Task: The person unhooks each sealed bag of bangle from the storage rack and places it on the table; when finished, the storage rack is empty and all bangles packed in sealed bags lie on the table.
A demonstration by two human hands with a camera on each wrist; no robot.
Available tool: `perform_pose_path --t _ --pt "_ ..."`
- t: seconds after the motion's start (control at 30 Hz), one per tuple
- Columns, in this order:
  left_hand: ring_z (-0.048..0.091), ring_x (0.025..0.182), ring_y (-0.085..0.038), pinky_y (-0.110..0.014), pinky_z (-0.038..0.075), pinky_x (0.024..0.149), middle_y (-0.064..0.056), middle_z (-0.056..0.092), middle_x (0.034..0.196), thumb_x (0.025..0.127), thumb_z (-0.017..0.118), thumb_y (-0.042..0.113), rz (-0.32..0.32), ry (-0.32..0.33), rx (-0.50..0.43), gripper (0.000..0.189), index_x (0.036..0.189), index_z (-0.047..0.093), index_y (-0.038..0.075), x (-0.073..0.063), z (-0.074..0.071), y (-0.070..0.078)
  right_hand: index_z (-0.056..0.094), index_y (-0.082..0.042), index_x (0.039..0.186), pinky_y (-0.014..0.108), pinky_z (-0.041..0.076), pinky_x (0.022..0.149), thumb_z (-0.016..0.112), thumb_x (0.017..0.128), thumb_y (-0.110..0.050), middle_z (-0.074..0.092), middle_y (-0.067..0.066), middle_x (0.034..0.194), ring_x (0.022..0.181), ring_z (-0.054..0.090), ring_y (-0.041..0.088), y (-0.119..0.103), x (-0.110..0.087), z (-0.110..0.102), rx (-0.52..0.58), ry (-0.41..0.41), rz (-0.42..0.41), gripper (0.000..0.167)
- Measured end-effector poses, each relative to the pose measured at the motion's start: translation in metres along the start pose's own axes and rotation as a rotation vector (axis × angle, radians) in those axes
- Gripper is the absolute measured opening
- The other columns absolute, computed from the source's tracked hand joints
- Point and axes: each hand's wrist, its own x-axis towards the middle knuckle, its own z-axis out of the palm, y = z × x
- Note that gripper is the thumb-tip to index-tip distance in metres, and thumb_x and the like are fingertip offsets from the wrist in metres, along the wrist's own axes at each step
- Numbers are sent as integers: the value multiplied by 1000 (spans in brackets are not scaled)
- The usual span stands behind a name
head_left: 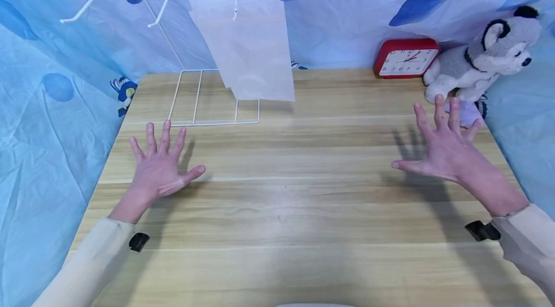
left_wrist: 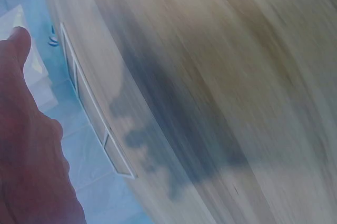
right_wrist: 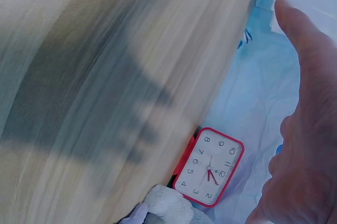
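My left hand (head_left: 158,169) is held over the left side of the wooden table (head_left: 286,210), fingers spread and nothing in it. Just beyond its fingertips is the base of a white wire rack (head_left: 212,124). On one prong of that rack hang several translucent white bags (head_left: 256,51). Over the right side of the table, my right hand (head_left: 446,153) is also spread and holds nothing. Its fingertips overlap the area before a grey and white plush dog (head_left: 477,56) in the head view. Both hands cast shadows on the wood, seen in the wrist views too.
A red alarm clock (head_left: 406,59) stands at the back right, beside the plush dog. Under the dog lies a small lilac item (head_left: 467,113). Two bare rack prongs (head_left: 162,1) jut forward at upper left. Blue patterned cloth (head_left: 347,18) surrounds the back and sides.
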Motion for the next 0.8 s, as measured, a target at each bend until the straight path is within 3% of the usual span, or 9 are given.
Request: perform_pose_path --t 0.17,0.33,0.43,0.5,0.57,0.63,0.73,0.8 --pt "-33 139 -42 -64 -31 97 -15 -28 160 89 44 77 -7 0 -6 107 161 2 10 -4 -1 -2 -13 -13 159 86 -15 86 75 70 -71 -44 9 153 136 -41 34 -1 0 -1 -15 15 -12 138" --pt "-33 138 -44 -74 -22 98 -20 -28 159 90 43 76 -13 -65 -47 108 160 -1 7 -1 -1 -13 -9 -10 160 82 -17 90 79 67 -70 -37 13 156 139 -37 35 -7 2 3 -10 53 -78 141" --pt "-29 139 -48 -79 -13 98 -25 -24 158 94 47 69 -7 -117 -175 105 159 -3 4 12 -3 -29 -4 -8 160 83 -4 97 84 67 -64 -25 18 161 146 -17 44 -12 4 10 33 87 -167 139" --pt "-25 140 -52 -81 -9 98 -29 -21 158 96 52 62 -4 -149 -275 103 159 -2 1 24 -5 -47 2 -5 161 81 17 99 85 69 -57 -13 23 163 145 9 54 -16 8 15 63 114 -245 135" --pt "-20 140 -55 -82 -5 98 -33 -17 158 97 58 53 0 -181 -353 101 158 -1 -1 38 -8 -67 5 -3 160 72 41 91 85 72 -53 -3 26 163 134 33 58 -21 12 21 85 133 -314 129" --pt "-19 139 -58 -82 -2 98 -36 -15 156 96 64 44 6 -218 -398 100 158 0 -2 52 -12 -88 6 -2 160 59 54 73 84 75 -50 2 28 163 119 48 61 -26 16 26 102 146 -374 125" --pt "-22 137 -59 -82 -4 98 -37 -18 156 94 69 35 10 -272 -459 102 158 -3 1 73 -20 -110 5 -3 160 45 53 52 82 77 -46 3 27 163 107 58 59 -34 23 30 134 159 -428 121" --pt "-27 137 -57 -80 -8 99 -35 -21 156 94 70 31 11 -304 -499 104 159 -6 5 87 -25 -119 4 -3 160 40 49 47 82 78 -45 4 27 163 95 63 56 -38 28 32 148 160 -447 121"
